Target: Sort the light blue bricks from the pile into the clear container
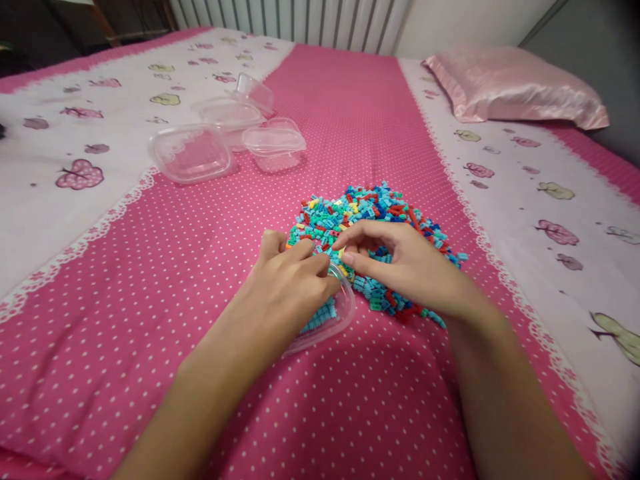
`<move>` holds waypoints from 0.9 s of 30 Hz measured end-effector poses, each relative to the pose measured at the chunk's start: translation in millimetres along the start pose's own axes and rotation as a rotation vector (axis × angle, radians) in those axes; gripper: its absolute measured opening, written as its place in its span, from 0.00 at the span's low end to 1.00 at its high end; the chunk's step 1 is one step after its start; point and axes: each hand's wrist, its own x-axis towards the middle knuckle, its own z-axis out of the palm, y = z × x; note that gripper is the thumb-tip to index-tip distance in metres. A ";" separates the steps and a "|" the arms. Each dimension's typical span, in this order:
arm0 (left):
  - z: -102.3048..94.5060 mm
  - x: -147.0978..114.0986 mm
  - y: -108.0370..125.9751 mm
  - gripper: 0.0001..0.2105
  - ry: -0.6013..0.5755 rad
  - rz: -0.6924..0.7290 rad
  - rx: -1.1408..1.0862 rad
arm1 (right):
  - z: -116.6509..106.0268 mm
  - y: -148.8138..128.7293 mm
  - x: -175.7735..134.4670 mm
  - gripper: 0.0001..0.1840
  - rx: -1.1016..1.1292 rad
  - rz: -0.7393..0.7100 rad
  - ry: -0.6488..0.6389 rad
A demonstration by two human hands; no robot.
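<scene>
A heap of tiny plastic building bricks (373, 207), mostly blue, teal and red with some yellow, lies on the pink bedspread. My left hand (297, 283) curls over a clear plastic container (346, 313) at the heap's near left edge. Light blue bricks (320, 319) show inside that container. The left fingers are bent and their tips are hidden, so I cannot see what they hold. Over the heap, my right hand (400, 260) has thumb and index finger brought together in a pinch; anything between them is too small to make out.
Several clear plastic containers and lids (193, 175) sit farther back on the left of the bed. A pink satin pillow (520, 83) lies at the back right. Behind the bed stands a white radiator (300, 23). The polka-dot bedspread (165, 280) is slightly rumpled.
</scene>
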 end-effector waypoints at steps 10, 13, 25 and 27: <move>-4.2 -4.4 -5.3 0.07 -0.039 0.006 -0.078 | -3.7 1.9 -1.3 0.05 -0.064 0.007 0.018; -7.4 -5.3 -8.6 0.11 -0.015 0.002 -0.070 | -7.6 6.5 -3.0 0.05 -0.241 0.028 0.044; -7.2 -9.5 -12.4 0.06 0.114 -0.134 -0.091 | 2.4 24.7 3.3 0.07 -0.537 0.009 -0.216; -6.8 -9.2 -11.9 0.06 0.126 -0.130 -0.072 | 0.8 22.5 3.1 0.06 -0.535 0.003 -0.215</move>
